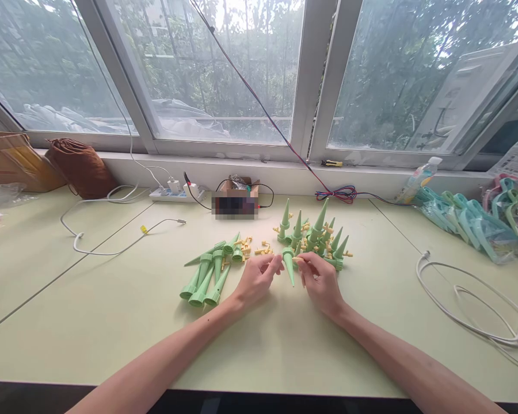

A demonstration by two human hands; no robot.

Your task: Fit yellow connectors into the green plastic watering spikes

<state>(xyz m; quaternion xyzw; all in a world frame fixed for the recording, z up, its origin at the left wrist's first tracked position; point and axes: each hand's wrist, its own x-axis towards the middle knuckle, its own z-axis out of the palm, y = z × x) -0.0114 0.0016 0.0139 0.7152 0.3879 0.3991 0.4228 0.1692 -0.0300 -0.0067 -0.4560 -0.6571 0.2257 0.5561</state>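
Between my hands a green plastic plant-watering spike (pixel 288 265) points tip down, its cap end up. My right hand (pixel 322 282) pinches a small yellow valve (pixel 297 260) at the spike's right side. My left hand (pixel 259 278) has its fingers curled together, with the fingertips at the spike's left edge; whether they touch it I cannot tell. Left of that hand lie several green spikes (pixel 205 273) in a loose pile. Loose yellow valves (pixel 264 248) are scattered behind my hands. Beyond my right hand, several spikes with yellow valves fitted (pixel 318 227) stand tip up in a cluster.
A white cable (pixel 121 252) and a power strip (pixel 176 194) lie at the left. A small cardboard box (pixel 252 187) stands by the wall, near a red-blue wire bundle (pixel 336 194). At right are a bottle (pixel 421 178), bagged green items (pixel 470 221) and a coiled cable (pixel 470 299).
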